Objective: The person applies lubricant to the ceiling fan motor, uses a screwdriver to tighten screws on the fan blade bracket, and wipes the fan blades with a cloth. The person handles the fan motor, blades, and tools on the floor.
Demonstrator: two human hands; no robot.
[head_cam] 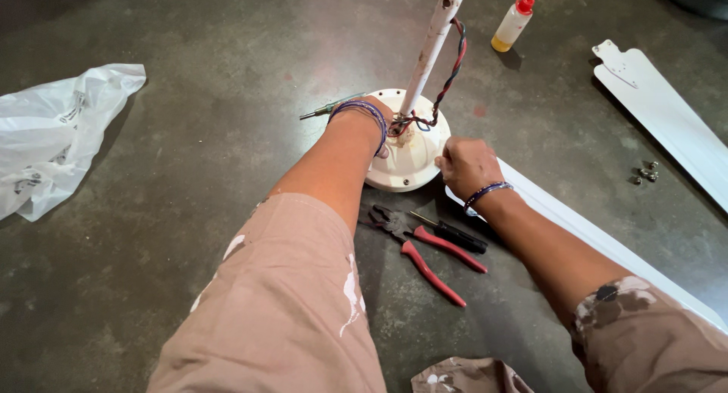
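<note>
While both arms reach forward from the near edge of the floor point(189, 211), paint-spotted sleeves point(280, 310) fill the foreground. Just past them lie red-handled pliers point(425, 253) and a black-handled screwdriver point(449, 232), touching or nearly so, unheld. Right hand point(466, 165) is closed into a loose fist, pressed against the right rim of the white ceiling fan motor housing point(409, 162); cannot tell whether it pinches anything small. One white fan blade point(599, 241) runs from under that hand toward the near right corner. Left hand point(379, 131) sits on top of the housing at the base of the downrod point(434, 44); fingers hidden behind the wrist, so grip cannot be told. Wrist carries blue-purple bangles. Red-black twisted wires point(449, 78) run up the rod from the housing top. A green-tipped tool point(330, 107) pokes out left of the housing. Farther right, loose screws point(646, 173) lie on the floor beside a second blade point(667, 112). Far edge: oil bottle with red nozzle point(513, 23), upright. Crumpled white plastic bag point(53, 135) at left edge.

Progress, judged: fan looks partly dismantled — blades off, screws out; work on the housing and wiring appears unfinished.
</note>
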